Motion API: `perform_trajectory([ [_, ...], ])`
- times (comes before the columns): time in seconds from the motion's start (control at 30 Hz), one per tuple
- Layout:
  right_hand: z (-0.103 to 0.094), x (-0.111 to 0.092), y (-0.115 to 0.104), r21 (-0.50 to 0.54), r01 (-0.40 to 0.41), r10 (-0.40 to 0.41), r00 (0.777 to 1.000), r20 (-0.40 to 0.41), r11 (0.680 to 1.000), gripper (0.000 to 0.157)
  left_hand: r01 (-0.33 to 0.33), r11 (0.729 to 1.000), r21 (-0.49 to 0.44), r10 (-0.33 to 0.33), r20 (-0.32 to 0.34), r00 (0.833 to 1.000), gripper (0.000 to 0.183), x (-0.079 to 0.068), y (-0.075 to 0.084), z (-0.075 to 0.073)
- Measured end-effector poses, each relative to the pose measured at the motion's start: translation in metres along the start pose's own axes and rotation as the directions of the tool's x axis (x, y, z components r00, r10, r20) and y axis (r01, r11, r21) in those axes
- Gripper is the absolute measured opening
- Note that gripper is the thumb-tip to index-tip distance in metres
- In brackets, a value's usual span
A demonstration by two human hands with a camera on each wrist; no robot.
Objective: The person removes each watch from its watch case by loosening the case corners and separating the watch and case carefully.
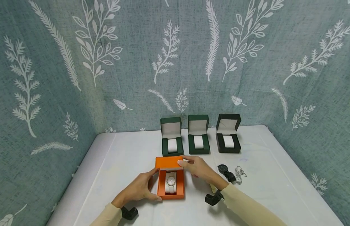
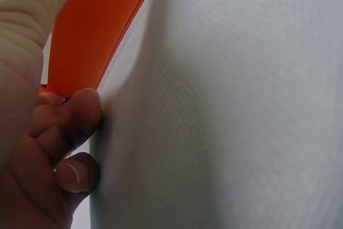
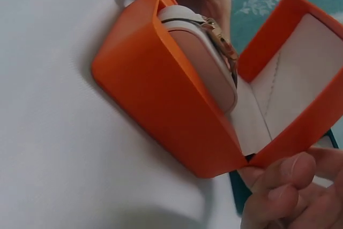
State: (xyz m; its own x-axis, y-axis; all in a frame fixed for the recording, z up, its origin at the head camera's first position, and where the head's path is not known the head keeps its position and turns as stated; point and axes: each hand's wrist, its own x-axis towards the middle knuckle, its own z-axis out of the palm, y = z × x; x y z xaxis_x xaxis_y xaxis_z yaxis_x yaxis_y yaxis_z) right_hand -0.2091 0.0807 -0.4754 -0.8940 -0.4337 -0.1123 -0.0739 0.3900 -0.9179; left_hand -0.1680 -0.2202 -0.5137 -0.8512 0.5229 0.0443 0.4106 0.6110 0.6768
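Note:
An orange watch box (image 1: 179,196) sits on the table with its lid (image 1: 167,162) standing partly raised. Inside, a watch with a pale strap (image 1: 171,181) is wrapped round a white cushion (image 3: 198,60). My left hand (image 1: 141,186) grips the box's left side, thumb at the front corner and fingers toward the back. With thumb on the lid's right end and fingers behind it, my right hand (image 1: 201,169) holds the lid. In the right wrist view, the fingers (image 3: 273,199) of that hand are bent close by the hinge.
Behind stand two green watch boxes (image 1: 172,153) (image 1: 199,151) and a black one (image 1: 229,150), all with raised lids and white cushions. To the right lie a black watch (image 1: 226,172) and a silver chain-like watch (image 1: 239,175). A patterned curtain (image 1: 175,62) backs the white table (image 1: 121,150).

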Motion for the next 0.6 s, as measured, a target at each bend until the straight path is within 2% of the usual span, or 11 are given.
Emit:
perform_trajectory([
  [0.13, 0.001, 0.004, -0.002, 0.051, -0.023, 0.024, 0.999, -0.024, 0.998, 0.075, -0.013, 1.0, 0.008, 0.013, -0.006, 1.0, 0.127, -0.001, -0.001, 0.0],
  [0.27, 0.001, 0.008, -0.003, 0.054, -0.038, 0.04, 0.998, -0.039, 0.998, 0.073, -0.015, 1.0, -0.009, 0.015, 0.008, 1.0, 0.128, -0.001, -0.002, 0.0],
  [0.6, -0.002, 0.014, -0.011, 0.071, -0.148, 0.151, 0.988, -0.042, 0.986, 0.089, -0.002, 1.0, -0.012, 0.002, 0.016, 1.0, 0.128, -0.001, -0.002, 0.0],
])
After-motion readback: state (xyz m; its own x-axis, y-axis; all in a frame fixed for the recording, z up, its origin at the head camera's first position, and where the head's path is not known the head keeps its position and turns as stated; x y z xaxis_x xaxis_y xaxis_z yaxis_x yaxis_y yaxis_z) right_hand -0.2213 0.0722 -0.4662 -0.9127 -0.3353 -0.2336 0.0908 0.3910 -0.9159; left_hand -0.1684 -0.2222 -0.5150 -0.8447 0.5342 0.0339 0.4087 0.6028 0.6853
